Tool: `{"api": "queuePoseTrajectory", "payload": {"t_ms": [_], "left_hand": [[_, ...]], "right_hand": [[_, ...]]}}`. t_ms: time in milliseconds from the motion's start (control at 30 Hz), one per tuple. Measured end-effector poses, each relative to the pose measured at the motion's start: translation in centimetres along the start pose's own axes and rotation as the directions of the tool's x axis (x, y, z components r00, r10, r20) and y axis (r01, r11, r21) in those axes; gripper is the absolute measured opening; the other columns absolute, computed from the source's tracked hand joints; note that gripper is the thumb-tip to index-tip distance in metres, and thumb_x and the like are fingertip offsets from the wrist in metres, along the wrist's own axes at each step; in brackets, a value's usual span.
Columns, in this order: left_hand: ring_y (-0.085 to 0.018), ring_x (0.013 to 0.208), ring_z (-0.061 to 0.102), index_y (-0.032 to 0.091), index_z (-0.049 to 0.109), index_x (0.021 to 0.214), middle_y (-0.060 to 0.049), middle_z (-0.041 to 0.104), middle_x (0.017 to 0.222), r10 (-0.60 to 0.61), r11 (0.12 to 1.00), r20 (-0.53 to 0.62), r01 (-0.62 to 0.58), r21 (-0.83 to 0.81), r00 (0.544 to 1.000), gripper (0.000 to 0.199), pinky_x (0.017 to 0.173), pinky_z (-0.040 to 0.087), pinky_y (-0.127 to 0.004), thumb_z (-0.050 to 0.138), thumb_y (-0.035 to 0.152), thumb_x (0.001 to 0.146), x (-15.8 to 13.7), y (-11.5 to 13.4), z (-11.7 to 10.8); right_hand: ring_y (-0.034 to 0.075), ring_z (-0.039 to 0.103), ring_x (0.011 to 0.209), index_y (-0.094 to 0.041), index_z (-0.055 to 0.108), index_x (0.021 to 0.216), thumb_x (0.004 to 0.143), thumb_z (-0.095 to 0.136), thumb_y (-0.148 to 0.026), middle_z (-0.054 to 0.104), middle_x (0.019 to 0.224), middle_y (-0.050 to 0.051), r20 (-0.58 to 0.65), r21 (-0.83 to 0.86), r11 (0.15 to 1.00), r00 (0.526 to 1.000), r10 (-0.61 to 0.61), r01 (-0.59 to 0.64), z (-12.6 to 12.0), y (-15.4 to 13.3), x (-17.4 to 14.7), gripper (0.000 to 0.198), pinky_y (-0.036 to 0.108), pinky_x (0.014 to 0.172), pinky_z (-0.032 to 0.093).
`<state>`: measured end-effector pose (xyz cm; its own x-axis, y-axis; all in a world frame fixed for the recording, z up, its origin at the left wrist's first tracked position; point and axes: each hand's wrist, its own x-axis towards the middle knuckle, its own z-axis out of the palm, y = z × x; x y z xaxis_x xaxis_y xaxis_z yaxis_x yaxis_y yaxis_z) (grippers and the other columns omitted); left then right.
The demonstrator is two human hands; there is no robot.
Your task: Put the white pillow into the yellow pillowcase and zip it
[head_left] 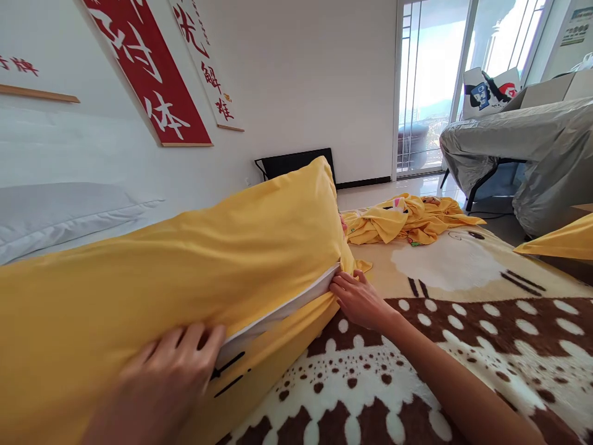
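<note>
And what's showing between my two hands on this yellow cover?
In the head view, a white fabric strip shows through the open yellow cover, between your left hand and right hand.

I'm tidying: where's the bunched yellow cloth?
The bunched yellow cloth lies right of centre in the head view, at the far side of the patterned blanket, beyond the right hand.

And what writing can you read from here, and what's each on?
"附体": red banner; characters above are cut off.
"光解难": white banner; its smaller side writing is unreadable.
"牌": left wall hanging; neighbouring character cut off.
Printed bag: too small to read.
Wall sheet: too blurred.
</note>
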<state>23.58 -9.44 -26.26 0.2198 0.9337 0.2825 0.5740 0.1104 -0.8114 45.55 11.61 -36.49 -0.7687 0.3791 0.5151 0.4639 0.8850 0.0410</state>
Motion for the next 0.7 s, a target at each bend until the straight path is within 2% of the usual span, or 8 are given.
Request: {"api": "queuePoseTrajectory", "payload": {"t_ms": [100, 200, 300, 367, 433, 533, 600, 700], "left_hand": [[-0.026, 0.071, 0.06, 0.013, 0.068, 0.091, -0.009, 0.062, 0.077, 0.027, 0.996, 0.01, -0.028, 0.081, 1.0, 0.04, 0.064, 0.046, -0.038, 0.038, -0.008, 0.074, -2.1, -0.4, 2.2], [-0.024, 0.066, 0.06, 0.013, 0.068, 0.084, -0.008, 0.062, 0.071, 0.045, 0.999, 0.07, -0.046, 0.014, 0.997, 0.038, 0.06, 0.046, -0.035, 0.039, -0.008, 0.074, -1.9, 0.0, 3.3], [-0.024, 0.061, 0.061, 0.015, 0.067, 0.083, -0.008, 0.062, 0.069, 0.066, 0.991, 0.188, -0.043, -0.124, 0.98, 0.039, 0.055, 0.046, -0.033, 0.037, -0.009, 0.073, -0.6, 0.6, 2.7], [-0.024, 0.065, 0.061, 0.015, 0.066, 0.085, -0.008, 0.062, 0.072, 0.129, 0.972, 0.235, -0.076, -0.221, 0.964, 0.037, 0.056, 0.046, -0.033, 0.04, -0.007, 0.071, 0.7, 1.4, 1.5], [-0.025, 0.073, 0.061, 0.015, 0.064, 0.088, -0.009, 0.063, 0.079, 0.245, 0.928, 0.174, -0.179, -0.327, 0.954, 0.03, 0.061, 0.047, -0.035, 0.045, -0.002, 0.071, 2.5, 2.7, 0.1], [-0.025, 0.084, 0.059, 0.013, 0.061, 0.095, -0.011, 0.062, 0.091, 0.374, 0.839, -0.055, -0.363, -0.404, 0.926, 0.025, 0.072, 0.047, -0.037, 0.043, 0.007, 0.08, 6.7, 5.3, -1.0], [-0.023, 0.09, 0.058, 0.01, 0.061, 0.101, -0.013, 0.063, 0.097, 0.386, 0.812, -0.178, -0.425, -0.399, 0.905, 0.028, 0.08, 0.046, -0.036, 0.037, 0.008, 0.085, 10.3, 6.8, -0.8], [-0.022, 0.1, 0.056, 0.006, 0.063, 0.1, -0.016, 0.063, 0.103, 0.451, 0.786, -0.25, -0.514, -0.343, 0.857, 0.028, 0.088, 0.042, -0.034, 0.038, 0.01, 0.088, 15.5, 8.3, 0.2]], "right_hand": [[0.022, 0.036, 0.128, -0.015, 0.052, 0.113, 0.085, 0.041, -0.008, 0.055, 0.122, 0.014, -0.059, 0.006, 1.0, 0.998, -0.003, 0.003, 0.8, -0.5, 0.1, 0.031, 0.044, 0.101, 0.025], [0.022, 0.027, 0.135, -0.012, 0.048, 0.123, 0.084, 0.04, -0.007, 0.049, 0.134, 0.016, -0.087, -0.005, 1.0, 0.996, 0.008, -0.009, 1.4, -1.0, 0.1, 0.041, 0.045, 0.105, 0.021], [0.022, 0.027, 0.136, -0.012, 0.047, 0.125, 0.084, 0.039, -0.007, 0.049, 0.134, 0.016, -0.071, -0.015, 1.0, 0.997, 0.012, -0.013, 1.7, -1.2, 0.0, 0.042, 0.046, 0.105, 0.022], [0.023, 0.029, 0.135, -0.012, 0.049, 0.123, 0.085, 0.04, -0.008, 0.051, 0.132, 0.016, -0.067, -0.02, 1.0, 0.998, 0.01, -0.012, 1.6, -1.2, -0.1, 0.04, 0.047, 0.105, 0.023], [0.023, 0.03, 0.134, -0.012, 0.05, 0.121, 0.085, 0.041, -0.008, 0.053, 0.13, 0.015, -0.079, -0.023, 1.0, 0.997, 0.014, -0.016, 1.5, -1.2, -0.2, 0.037, 0.047, 0.105, 0.023], [0.021, 0.032, 0.133, -0.014, 0.052, 0.117, 0.086, 0.04, -0.008, 0.055, 0.127, 0.014, -0.106, -0.025, 0.999, 0.994, 0.02, -0.023, 1.2, -1.2, -0.4, 0.033, 0.046, 0.104, 0.023], [0.021, 0.035, 0.132, -0.015, 0.054, 0.113, 0.088, 0.04, -0.009, 0.058, 0.123, 0.014, -0.11, -0.025, 1.0, 0.994, 0.009, -0.012, 1.0, -1.0, -0.6, 0.029, 0.044, 0.102, 0.023], [0.021, 0.042, 0.125, -0.016, 0.056, 0.108, 0.087, 0.042, -0.009, 0.062, 0.114, 0.012, -0.089, -0.009, 1.0, 0.996, 0.009, -0.009, 0.6, -0.4, -0.8, 0.026, 0.044, 0.102, 0.022]]}}
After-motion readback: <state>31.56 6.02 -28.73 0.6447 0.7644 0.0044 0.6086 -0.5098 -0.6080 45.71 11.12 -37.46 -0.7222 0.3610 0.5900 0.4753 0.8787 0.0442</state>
